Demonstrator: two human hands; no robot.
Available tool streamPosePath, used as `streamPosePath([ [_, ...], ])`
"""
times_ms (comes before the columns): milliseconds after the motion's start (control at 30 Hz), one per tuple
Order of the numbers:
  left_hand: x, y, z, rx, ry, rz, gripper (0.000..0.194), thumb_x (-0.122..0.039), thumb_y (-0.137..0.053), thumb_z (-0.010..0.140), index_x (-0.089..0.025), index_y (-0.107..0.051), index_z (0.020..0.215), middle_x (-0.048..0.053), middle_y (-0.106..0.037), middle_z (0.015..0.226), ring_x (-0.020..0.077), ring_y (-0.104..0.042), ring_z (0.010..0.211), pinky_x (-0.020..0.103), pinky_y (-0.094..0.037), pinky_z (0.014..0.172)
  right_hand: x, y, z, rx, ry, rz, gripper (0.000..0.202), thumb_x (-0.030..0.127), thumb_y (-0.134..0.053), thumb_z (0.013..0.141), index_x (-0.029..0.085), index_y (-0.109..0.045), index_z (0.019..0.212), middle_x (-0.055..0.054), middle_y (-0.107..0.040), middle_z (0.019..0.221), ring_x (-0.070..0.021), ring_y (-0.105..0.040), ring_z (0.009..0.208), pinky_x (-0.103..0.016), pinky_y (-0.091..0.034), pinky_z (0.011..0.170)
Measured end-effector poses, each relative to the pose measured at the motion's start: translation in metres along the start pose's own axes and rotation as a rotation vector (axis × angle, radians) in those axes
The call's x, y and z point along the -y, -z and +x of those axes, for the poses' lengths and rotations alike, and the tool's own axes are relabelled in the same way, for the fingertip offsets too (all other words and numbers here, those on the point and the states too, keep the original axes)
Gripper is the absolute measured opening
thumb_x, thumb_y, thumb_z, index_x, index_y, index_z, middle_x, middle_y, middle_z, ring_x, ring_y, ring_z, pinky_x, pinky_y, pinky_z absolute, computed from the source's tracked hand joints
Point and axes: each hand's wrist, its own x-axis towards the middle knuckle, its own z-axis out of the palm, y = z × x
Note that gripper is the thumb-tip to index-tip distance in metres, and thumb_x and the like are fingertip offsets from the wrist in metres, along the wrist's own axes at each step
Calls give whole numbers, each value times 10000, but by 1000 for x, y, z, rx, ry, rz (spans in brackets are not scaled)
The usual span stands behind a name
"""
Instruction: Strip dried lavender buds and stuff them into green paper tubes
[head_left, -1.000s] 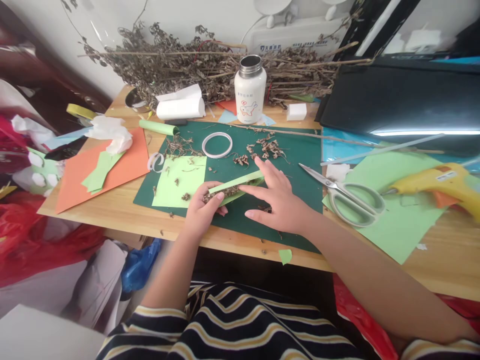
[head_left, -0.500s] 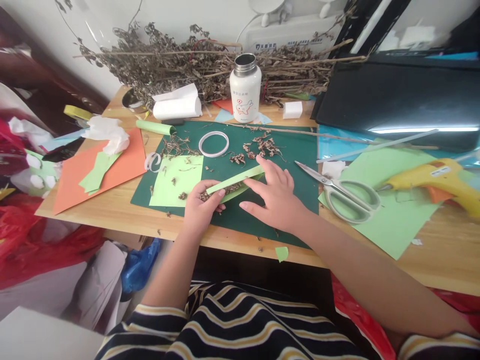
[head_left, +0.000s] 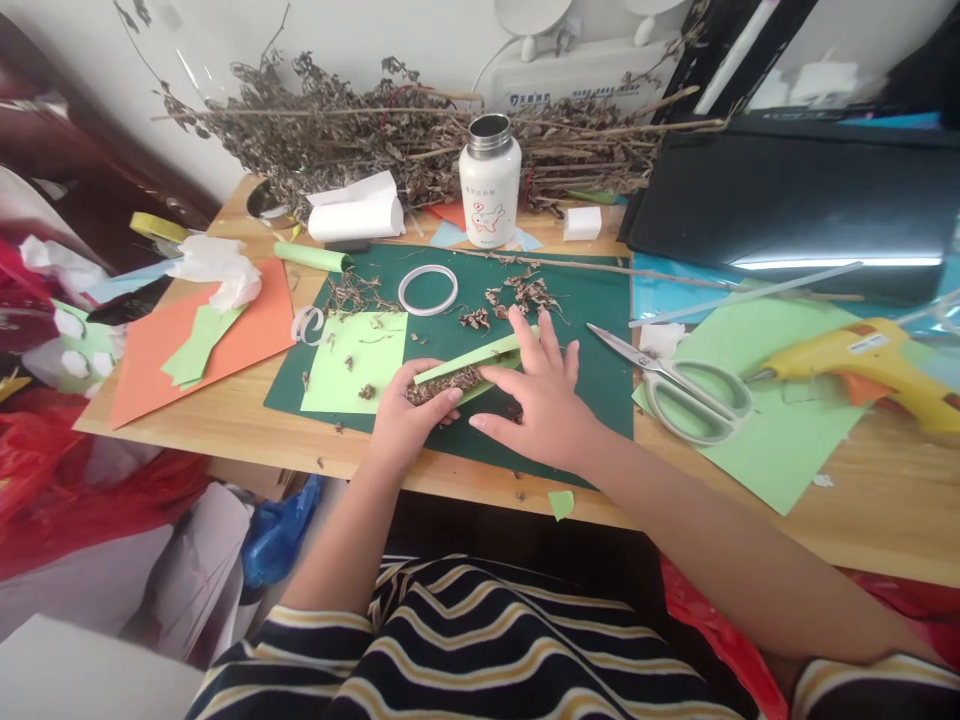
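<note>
while the left hand (head_left: 401, 415) pinches the folded green paper (head_left: 469, 358), right hand (head_left: 551, 405) (spread wide) at its far end, tilting could spill loose dried leaves (head_left: 450, 383).

Covered, cropped
At the mat's (head_left: 600, 390) front edge, left hand (head_left: 405, 415) hides 1 end of folded paper (head_left: 469, 359); glue gun (head_left: 847, 352) cropped.

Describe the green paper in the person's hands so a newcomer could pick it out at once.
On the wooden table lies a dark green mat. Over it, the left hand grips a light-green paper, with the right hand at its other end. Unlike the flat green sheet and the green roll nearby, this one, half open, shows crumbled dry leaves.
</note>
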Motion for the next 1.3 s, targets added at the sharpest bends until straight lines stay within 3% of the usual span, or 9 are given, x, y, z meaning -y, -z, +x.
streamPosePath([
  [133,-2,0,0,13,10,81,417,-365,-686,647,-176,-516,978,-39,-573,598,85,-562,493,198,-475,494,4,1,3,-98,44,-123,299,423,-540,774,221,-638,970,-63,-74,1510,-431,27,1348,-763,-11,938],
  [200,-4,2,0,22,-22,229,422,-385,-660,663,-185,-518,1007,-1,-609,739,99,-572,537,233,-481,525,4,1,6,-128,62,-175,263,399,-536,781,221,-650,937,-61,-108,1505,-425,6,1351,-762,10,937],
  [300,-6,6,1,-7,-131,501,420,-385,-638,675,-217,-524,1042,41,-594,979,138,-585,703,283,-480,641,4,-2,12,-81,47,-163,261,419,-540,773,229,-664,902,-48,-114,1505,-420,-15,1353,-763,3,937],
  [400,-6,8,2,22,-148,637,501,-377,-616,691,-229,-467,1146,41,-567,981,150,-560,754,299,-451,690,3,-6,17,-38,1,-106,285,458,-536,765,244,-670,898,-21,-105,1505,-421,-35,1352,-770,-39,933],
  [667,2,11,0,-57,-190,542,568,-358,-647,666,-213,-422,1167,18,-486,954,115,-496,757,260,-415,701,3,-21,17,-82,-81,-107,200,384,-594,738,246,-670,861,-36,-193,1482,-403,-96,1351,-762,-97,935],
  [833,5,10,-4,-124,-213,374,454,-331,-652,667,-207,-468,1064,-3,-472,888,94,-487,708,240,-415,669,8,-26,14,-231,-41,-122,165,388,-597,737,239,-659,769,-53,-336,1408,-396,-223,1305,-761,-122,917],
  [967,8,9,-5,-230,-277,233,453,-342,-674,647,-217,-470,1032,-2,-476,888,105,-502,751,243,-418,696,17,-27,13,-354,-5,-158,163,393,-599,739,247,-669,757,-75,-501,1221,-332,-404,1154,-657,-196,953],
  [1067,9,9,-5,-304,-326,271,463,-336,-686,638,-214,-464,1025,0,-475,880,126,-501,845,268,-405,788,21,-26,14,-407,13,-183,191,406,-602,738,239,-683,783,-87,-567,1051,-281,-482,1004,-529,-307,877],
  [1300,15,6,-15,-424,-293,304,410,-316,-687,611,-192,-468,935,-17,-412,794,103,-457,716,247,-400,677,27,-19,17,-100,23,-19,168,310,-516,805,181,-622,825,-38,-612,716,-149,-508,671,-261,-320,569],
])
